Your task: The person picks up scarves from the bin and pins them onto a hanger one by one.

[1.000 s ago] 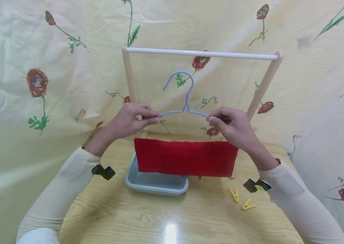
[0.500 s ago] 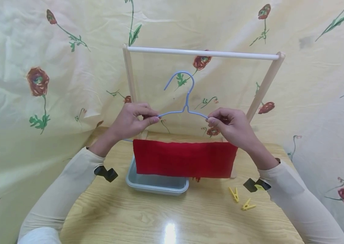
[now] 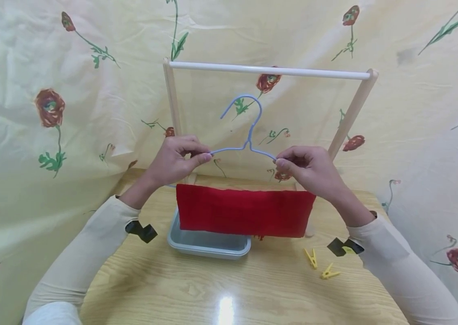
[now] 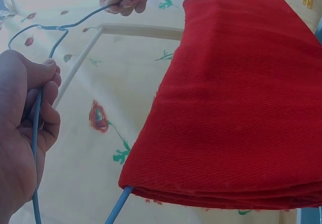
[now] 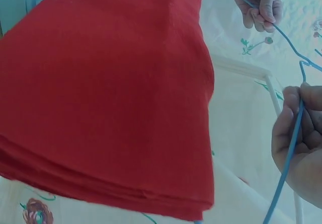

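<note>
A blue wire hanger [image 3: 250, 135] is held up in front of the rack, its hook pointing upward below the white rail. My left hand [image 3: 178, 160] pinches its left shoulder between thumb and fingers. On the other side my right hand [image 3: 310, 169] pinches the right shoulder the same way. Over the hanger's lower bar hangs a folded red cloth [image 3: 245, 212]; both wrist views show its layered edges, with the blue wire coming out at the end of the fold in the left wrist view.
Behind the hanger stands a rack with a white rail [image 3: 269, 70] and wooden posts [image 3: 352, 113]. A light blue tray [image 3: 208, 250] sits on the wooden table [image 3: 164, 289], partly behind the cloth. Two yellow clothespins [image 3: 311, 258] lie at the right. Flowered fabric surrounds the table.
The hanger's hook has tilted slightly to the right. The cloth has shifted a little to the left. Both hands keep their pinch in nearly the same place.
</note>
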Tool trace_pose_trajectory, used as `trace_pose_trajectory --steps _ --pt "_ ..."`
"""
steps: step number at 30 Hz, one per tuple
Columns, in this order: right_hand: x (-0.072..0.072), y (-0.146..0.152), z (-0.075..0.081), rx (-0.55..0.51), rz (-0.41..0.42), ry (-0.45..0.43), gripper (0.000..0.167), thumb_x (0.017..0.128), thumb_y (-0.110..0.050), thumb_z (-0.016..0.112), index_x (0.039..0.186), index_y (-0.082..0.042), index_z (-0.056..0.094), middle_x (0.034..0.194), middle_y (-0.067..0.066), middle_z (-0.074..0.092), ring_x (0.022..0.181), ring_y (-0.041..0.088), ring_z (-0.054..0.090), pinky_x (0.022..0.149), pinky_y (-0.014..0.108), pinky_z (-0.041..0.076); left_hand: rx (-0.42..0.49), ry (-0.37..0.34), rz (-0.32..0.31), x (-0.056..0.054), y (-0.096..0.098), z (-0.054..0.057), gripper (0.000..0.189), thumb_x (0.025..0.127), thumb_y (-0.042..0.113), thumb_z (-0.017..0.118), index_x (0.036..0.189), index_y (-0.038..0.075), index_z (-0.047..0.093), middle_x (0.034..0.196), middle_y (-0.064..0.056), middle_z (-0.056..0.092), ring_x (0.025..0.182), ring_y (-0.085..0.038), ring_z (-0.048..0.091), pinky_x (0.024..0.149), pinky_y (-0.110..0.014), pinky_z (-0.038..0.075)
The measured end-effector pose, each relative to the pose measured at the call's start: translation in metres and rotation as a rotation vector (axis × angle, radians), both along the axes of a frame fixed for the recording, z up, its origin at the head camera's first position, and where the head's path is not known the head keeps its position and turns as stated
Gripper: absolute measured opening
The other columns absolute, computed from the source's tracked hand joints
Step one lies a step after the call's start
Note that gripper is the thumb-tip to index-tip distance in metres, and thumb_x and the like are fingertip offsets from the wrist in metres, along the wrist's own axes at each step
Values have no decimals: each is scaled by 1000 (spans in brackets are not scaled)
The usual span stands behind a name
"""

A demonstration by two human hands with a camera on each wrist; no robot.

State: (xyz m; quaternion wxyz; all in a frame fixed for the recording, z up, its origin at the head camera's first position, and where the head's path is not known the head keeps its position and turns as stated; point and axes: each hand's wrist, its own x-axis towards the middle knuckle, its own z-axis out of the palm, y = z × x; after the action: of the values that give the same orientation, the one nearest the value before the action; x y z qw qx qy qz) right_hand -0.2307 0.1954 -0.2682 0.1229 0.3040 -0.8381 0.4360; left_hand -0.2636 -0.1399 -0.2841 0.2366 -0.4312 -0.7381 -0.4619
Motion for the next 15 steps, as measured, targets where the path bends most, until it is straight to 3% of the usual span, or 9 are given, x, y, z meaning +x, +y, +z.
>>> trace_pose_trajectory --steps 4,8,12,15 --pt "2 5 2 63 -9 -11 14 96 -8 71 107 -1 74 90 10 76 77 12 74 73 22 59 -3 -4 4 1 0 1 10 83 -4 81 91 3 81 71 1 63 63 -14 49 56 -25 35" --pt "5 16 4 147 -58 34 25 96 -14 72 120 -8 74 101 3 78 86 5 73 78 18 55 -1 -25 26 4 -2 2 11 84 -3 81 92 3 81 72 1 64 64 -15 49 56 -25 34" --pt "9 32 4 142 -93 65 33 95 -13 73 128 -10 71 112 7 77 94 -3 70 80 13 53 8 -21 39 4 -5 5 12 82 -5 81 92 1 80 72 -1 65 65 -15 49 57 -24 34" --pt "12 47 0 96 -108 74 35 94 -8 72 129 -10 70 116 0 76 96 -3 69 81 12 52 10 -9 45 4 -6 6 12 82 -6 81 92 0 80 72 -2 65 65 -14 49 58 -24 35"
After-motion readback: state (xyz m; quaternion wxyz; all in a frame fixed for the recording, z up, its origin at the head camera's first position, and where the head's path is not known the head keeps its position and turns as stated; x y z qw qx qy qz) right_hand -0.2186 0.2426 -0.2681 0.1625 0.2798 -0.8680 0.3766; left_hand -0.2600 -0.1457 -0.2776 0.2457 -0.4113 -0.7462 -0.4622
